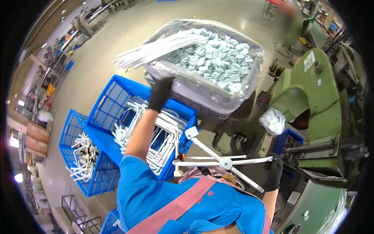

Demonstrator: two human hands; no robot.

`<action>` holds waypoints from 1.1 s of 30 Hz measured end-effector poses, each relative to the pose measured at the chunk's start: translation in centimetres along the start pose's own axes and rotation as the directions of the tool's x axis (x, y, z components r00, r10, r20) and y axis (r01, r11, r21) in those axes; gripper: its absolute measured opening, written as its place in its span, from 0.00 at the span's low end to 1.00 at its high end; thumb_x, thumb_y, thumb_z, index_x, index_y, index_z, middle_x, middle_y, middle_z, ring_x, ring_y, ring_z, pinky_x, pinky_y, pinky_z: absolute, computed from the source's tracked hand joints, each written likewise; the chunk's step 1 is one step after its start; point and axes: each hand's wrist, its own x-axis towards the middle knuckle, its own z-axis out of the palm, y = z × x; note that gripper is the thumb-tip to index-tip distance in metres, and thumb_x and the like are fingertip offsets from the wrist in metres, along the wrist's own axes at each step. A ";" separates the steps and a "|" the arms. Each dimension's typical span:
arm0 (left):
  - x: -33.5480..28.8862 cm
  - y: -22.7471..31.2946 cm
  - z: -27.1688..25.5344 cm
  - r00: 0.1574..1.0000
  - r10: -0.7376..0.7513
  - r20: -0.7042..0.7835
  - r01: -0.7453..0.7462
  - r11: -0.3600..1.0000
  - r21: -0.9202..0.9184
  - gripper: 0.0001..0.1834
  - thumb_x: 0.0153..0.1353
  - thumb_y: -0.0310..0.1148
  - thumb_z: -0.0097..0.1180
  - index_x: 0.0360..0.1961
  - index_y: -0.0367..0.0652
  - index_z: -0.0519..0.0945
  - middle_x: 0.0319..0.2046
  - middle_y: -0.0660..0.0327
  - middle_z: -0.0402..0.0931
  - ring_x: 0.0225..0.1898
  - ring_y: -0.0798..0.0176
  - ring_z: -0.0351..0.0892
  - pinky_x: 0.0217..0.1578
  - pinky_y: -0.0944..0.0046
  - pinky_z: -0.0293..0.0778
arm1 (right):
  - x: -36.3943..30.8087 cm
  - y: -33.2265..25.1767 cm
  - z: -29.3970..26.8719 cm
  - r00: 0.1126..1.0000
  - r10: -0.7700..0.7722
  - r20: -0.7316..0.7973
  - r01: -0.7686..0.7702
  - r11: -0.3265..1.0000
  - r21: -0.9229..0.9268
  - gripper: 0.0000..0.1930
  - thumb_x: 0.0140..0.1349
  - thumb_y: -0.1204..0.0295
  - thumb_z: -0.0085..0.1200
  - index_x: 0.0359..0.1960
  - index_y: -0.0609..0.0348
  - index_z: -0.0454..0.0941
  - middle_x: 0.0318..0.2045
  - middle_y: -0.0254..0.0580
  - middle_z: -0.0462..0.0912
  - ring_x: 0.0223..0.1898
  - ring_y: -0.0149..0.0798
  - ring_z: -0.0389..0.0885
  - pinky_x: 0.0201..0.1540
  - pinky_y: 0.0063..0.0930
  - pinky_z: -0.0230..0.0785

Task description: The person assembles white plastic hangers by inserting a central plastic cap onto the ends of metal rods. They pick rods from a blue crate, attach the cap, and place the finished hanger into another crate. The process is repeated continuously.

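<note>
My left hand (161, 93), in a dark glove, is stretched out over the blue crate (113, 95), close to the near side of the plastic-lined bin (187, 80). Its fingers are too dark to make out. At the press, my right hand (274, 174), also gloved, is closed at the end of a white tube (249, 162). This tube crosses a second white tube (206, 148) at a round white disc (226, 163), close in front of my body. A square white plate (191, 132) caps the second tube's far end. Bent white tubes (167, 124) fill the blue crate.
Long white rods (152, 50) lie across the bin, beside many pale plastic pieces (218, 58). A green press (321, 93) stands on the right, with a clear bag of parts (272, 121) near it. Another blue crate (93, 175) of white tubes is at left.
</note>
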 end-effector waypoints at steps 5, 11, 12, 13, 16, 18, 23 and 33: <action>8.4 -9.4 0.9 0.975 -0.189 -0.119 0.221 0.756 0.616 0.20 0.60 0.43 0.50 0.51 0.49 0.75 0.50 0.56 0.75 0.55 0.52 0.71 0.53 0.42 0.62 | -0.1 0.3 0.2 0.996 0.040 -0.076 -0.039 0.999 0.007 0.12 0.70 0.74 0.38 0.46 0.62 0.75 0.21 0.34 0.74 0.18 0.24 0.68 0.22 0.18 0.61; 11.2 -8.0 1.0 0.929 -0.342 0.143 0.227 0.830 0.510 0.16 0.56 0.46 0.57 0.44 0.53 0.81 0.40 0.53 0.77 0.44 0.48 0.78 0.43 0.49 0.73 | -0.6 -0.4 1.5 0.990 -0.012 -0.138 0.005 0.999 -0.048 0.12 0.72 0.69 0.39 0.45 0.61 0.75 0.20 0.31 0.73 0.19 0.22 0.68 0.22 0.18 0.62; 10.8 -8.7 0.8 0.957 -0.257 0.130 0.164 0.858 0.487 0.14 0.56 0.45 0.57 0.41 0.52 0.81 0.37 0.52 0.78 0.41 0.48 0.79 0.40 0.49 0.74 | -0.7 -0.6 1.5 0.989 -0.027 -0.145 0.011 0.994 -0.108 0.12 0.71 0.68 0.40 0.44 0.61 0.76 0.20 0.31 0.73 0.19 0.23 0.69 0.23 0.19 0.62; 10.4 -8.1 -0.1 0.976 -0.188 0.111 0.107 0.856 0.505 0.15 0.56 0.44 0.57 0.41 0.51 0.81 0.35 0.53 0.78 0.40 0.48 0.79 0.40 0.50 0.74 | -0.9 -0.9 1.5 0.987 -0.041 -0.158 0.014 0.986 -0.166 0.12 0.71 0.68 0.41 0.42 0.61 0.76 0.20 0.32 0.74 0.19 0.23 0.69 0.23 0.20 0.63; 7.2 -5.8 -4.5 0.999 -0.019 0.038 -0.001 0.880 0.474 0.12 0.57 0.40 0.57 0.39 0.47 0.81 0.32 0.54 0.77 0.36 0.47 0.78 0.36 0.51 0.74 | -2.9 -2.7 1.8 0.958 -0.190 -0.214 0.032 0.814 -0.580 0.08 0.65 0.71 0.47 0.37 0.61 0.78 0.25 0.40 0.79 0.25 0.33 0.77 0.29 0.26 0.68; 4.0 -4.6 -8.0 0.994 0.105 -0.017 -0.092 0.927 0.362 0.10 0.57 0.36 0.57 0.38 0.45 0.80 0.32 0.54 0.77 0.35 0.48 0.78 0.34 0.53 0.74 | -4.3 -3.6 2.5 0.925 -0.349 -0.148 0.144 0.686 -0.713 0.07 0.62 0.72 0.51 0.34 0.62 0.78 0.26 0.43 0.80 0.27 0.37 0.79 0.30 0.29 0.70; -3.7 0.2 -15.8 0.987 -0.010 0.159 -0.005 0.996 0.093 0.09 0.54 0.24 0.59 0.38 0.39 0.80 0.32 0.53 0.78 0.32 0.50 0.80 0.33 0.59 0.74 | -5.5 -9.0 7.6 0.783 -0.555 0.280 0.543 0.392 -0.743 0.08 0.53 0.72 0.59 0.35 0.58 0.80 0.29 0.47 0.80 0.33 0.51 0.78 0.36 0.40 0.70; -11.2 11.0 -20.3 0.868 0.011 0.497 0.061 0.990 -0.128 0.15 0.43 0.20 0.63 0.37 0.37 0.81 0.29 0.55 0.77 0.29 0.56 0.79 0.29 0.63 0.73 | -2.7 -13.4 9.1 0.565 -0.439 0.699 0.801 0.089 -0.592 0.21 0.51 0.62 0.60 0.46 0.57 0.77 0.32 0.44 0.80 0.35 0.49 0.78 0.38 0.42 0.70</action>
